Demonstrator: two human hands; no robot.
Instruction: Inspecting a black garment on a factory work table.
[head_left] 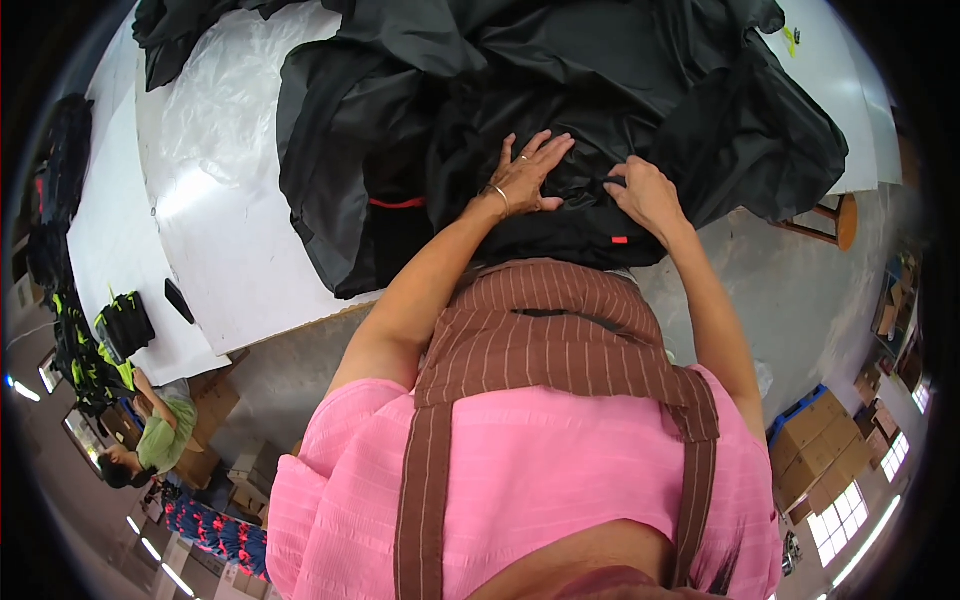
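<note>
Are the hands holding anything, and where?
The left hand lies flat on the black garment. The right hand pinches a fold near its lower edge.

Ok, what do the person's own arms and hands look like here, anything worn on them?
Both forearms are bare, with no gloves on either hand. The left hand has a thin metal bangle at the wrist; a ring may sit on one finger, too small to be sure. The right hand shows nothing worn. Short pink sleeves end at the upper arms, under a brown striped apron.
</note>
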